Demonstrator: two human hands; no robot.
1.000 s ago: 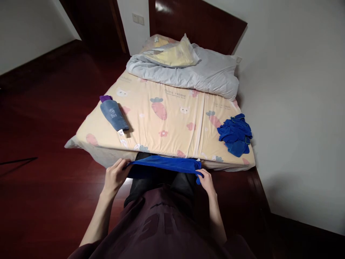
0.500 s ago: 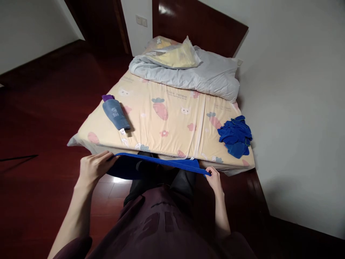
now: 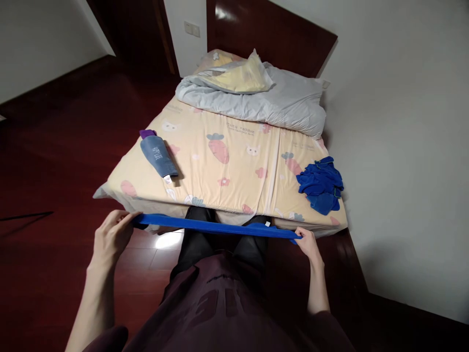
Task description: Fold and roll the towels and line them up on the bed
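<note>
A blue towel (image 3: 212, 226) is stretched taut across the front of my legs, just before the foot of the bed. My left hand (image 3: 113, 232) pinches one end of its edge, and my right hand (image 3: 308, 242) pinches the other. A small white tag shows near the towel's right part. Most of the cloth below the edge is hidden from this angle. On the bed's right front corner lies a crumpled pile of blue cloths (image 3: 320, 183). A grey-blue sleeve-shaped pouch (image 3: 157, 155) with a purple item poking out lies on the left side.
The bed (image 3: 190, 142) has a cream sheet with carrot and cat prints. A grey-white quilt (image 3: 293, 98) and a yellowish pillow (image 3: 245, 78) lie by the dark headboard (image 3: 264, 34). A white wall (image 3: 403, 146) stands close on the right; dark red floor (image 3: 54, 146) extends left.
My hands have moved apart, the left one leftward and down, the right one rightward. The towel's edge between them is now pulled wider and straighter.
</note>
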